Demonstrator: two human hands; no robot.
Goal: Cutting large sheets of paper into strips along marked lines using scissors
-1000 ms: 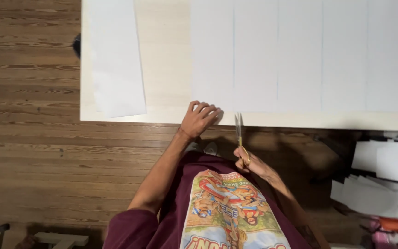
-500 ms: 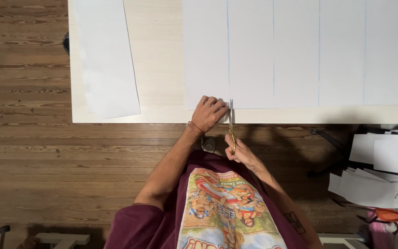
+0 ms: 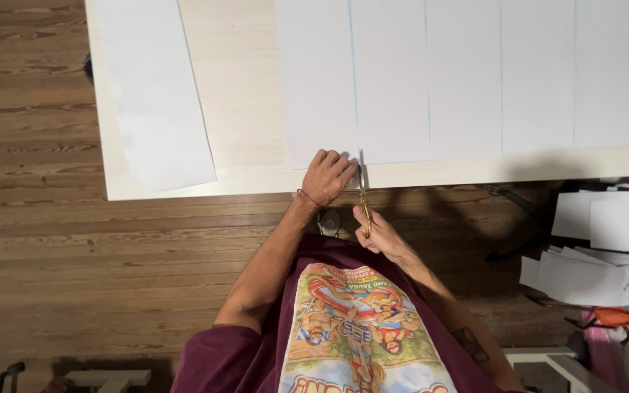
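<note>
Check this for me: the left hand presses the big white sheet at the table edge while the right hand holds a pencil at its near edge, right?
Not quite. The head view shows the right hand holding scissors, not a pencil. The left hand does press the sheet at the table edge.

White paper [image 3: 431, 80] with pale blue lines, cream table [image 3: 242, 94], gold scissors [image 3: 364, 207], brown plank floor [image 3: 38, 255].

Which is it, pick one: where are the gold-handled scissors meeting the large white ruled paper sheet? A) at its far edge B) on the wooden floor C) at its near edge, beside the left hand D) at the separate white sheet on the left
C: the gold-handled scissors, held by the right hand, meet the large white ruled paper sheet at its near edge, beside the left hand pressing it down.
</note>
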